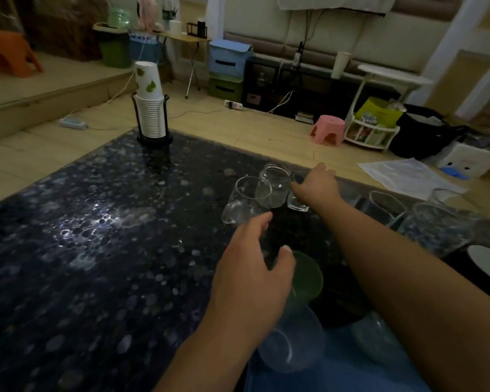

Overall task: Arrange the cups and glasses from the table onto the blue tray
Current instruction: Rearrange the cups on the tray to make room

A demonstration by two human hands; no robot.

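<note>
The blue tray (337, 374) lies at the table's near edge, bearing a clear glass (292, 343), a second clear glass (374, 340) and, by its far end, a green cup (309, 275). My left hand (252, 267) hovers over the green cup with fingers loosely spread, its fingertips near a clear tumbler (244, 202), holding nothing. My right hand (317, 185) reaches further out and curls its fingers round a small clear glass (297, 203). A clear jar-shaped glass (275, 185) stands between the tumbler and the small glass.
More clear glasses (385, 205) (436, 222) stand along the right side of the dark pebble-patterned table (96, 236). A dark dish with a white inside (487, 261) is at the right edge. A stack of paper cups in a black holder (150, 108) stands at the far corner.
</note>
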